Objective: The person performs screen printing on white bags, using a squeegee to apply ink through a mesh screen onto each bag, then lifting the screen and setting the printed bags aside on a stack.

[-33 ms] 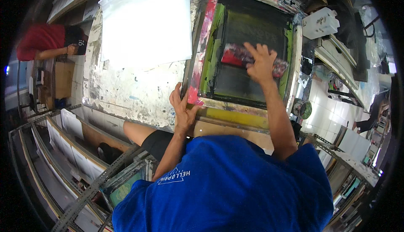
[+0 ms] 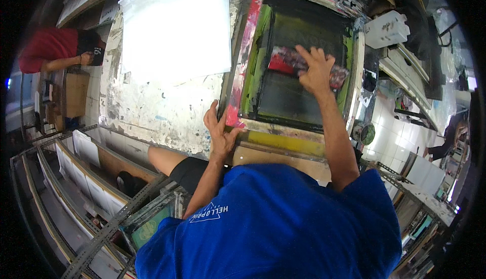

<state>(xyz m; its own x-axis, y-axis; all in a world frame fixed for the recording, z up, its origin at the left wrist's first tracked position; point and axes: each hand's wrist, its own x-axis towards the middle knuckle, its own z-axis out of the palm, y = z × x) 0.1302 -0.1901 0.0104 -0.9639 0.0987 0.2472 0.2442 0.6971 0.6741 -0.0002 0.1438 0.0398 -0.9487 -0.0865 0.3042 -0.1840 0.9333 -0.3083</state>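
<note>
My right hand (image 2: 318, 74) grips an ink-smeared squeegee (image 2: 281, 60) from above, its fingers bent over the top. Red shows on the squeegee's left part, and its right end is mottled red and grey. It lies across the dark mesh of a screen printing frame (image 2: 283, 126), which has green-yellow strips along the mesh's sides. At the near left corner of that frame my left hand (image 2: 221, 132) holds the edge, thumb on the near side and fingers along the left side. What lies beneath the mesh is hidden.
A tall stack of white sheets (image 2: 177, 26) covers the far left of the paint-stained table (image 2: 162, 102). Right of the frame stand a white plastic container (image 2: 386, 29) and a small round tin (image 2: 365, 133). Shelves (image 2: 91, 172) fill the lower left. Another person (image 2: 55, 51) is at far left.
My right hand and the squeegee have shifted slightly away from me over the mesh. My left hand stays at the frame's corner.
</note>
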